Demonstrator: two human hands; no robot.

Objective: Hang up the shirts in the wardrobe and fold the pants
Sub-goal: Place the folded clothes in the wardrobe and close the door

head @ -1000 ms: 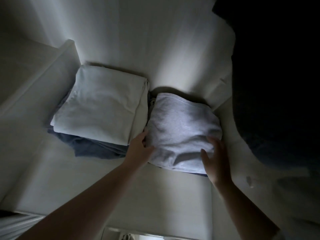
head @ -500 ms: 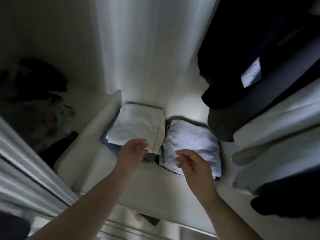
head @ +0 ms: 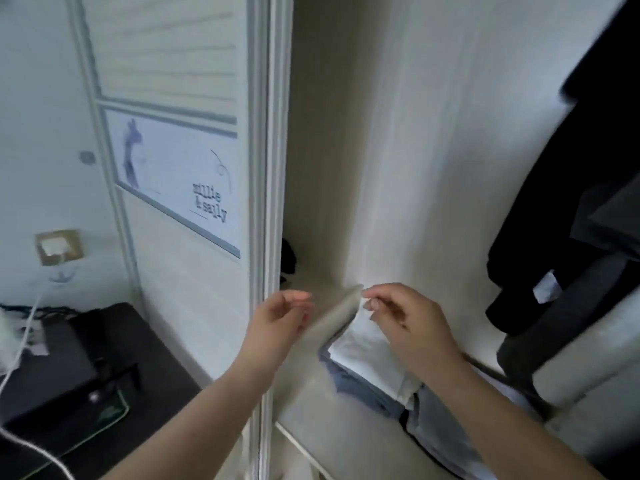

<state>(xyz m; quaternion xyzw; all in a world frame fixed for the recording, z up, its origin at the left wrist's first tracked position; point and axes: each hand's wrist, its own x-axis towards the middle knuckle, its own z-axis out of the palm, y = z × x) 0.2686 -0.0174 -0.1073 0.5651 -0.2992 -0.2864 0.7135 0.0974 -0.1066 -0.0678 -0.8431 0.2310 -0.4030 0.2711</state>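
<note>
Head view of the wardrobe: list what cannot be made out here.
- Grey folded stack: mostly hidden behind the right forearm; its garment type is unclear.
- White folded garment: partly covered by the right hand.
- Blue folded garment: only its edges show beneath the white one.
- Dark hanging clothes: cut off by the right edge; no hangers visible.
- Left hand: motion-blurred; fingers loosely curled, holding nothing visible.

- Left hand (head: 281,315): bare, no ring or watch to be seen, forearm bare down to the frame edge.
- Right hand (head: 405,323): bare too, short plain nails, wrist and forearm without sleeve or band.
</note>
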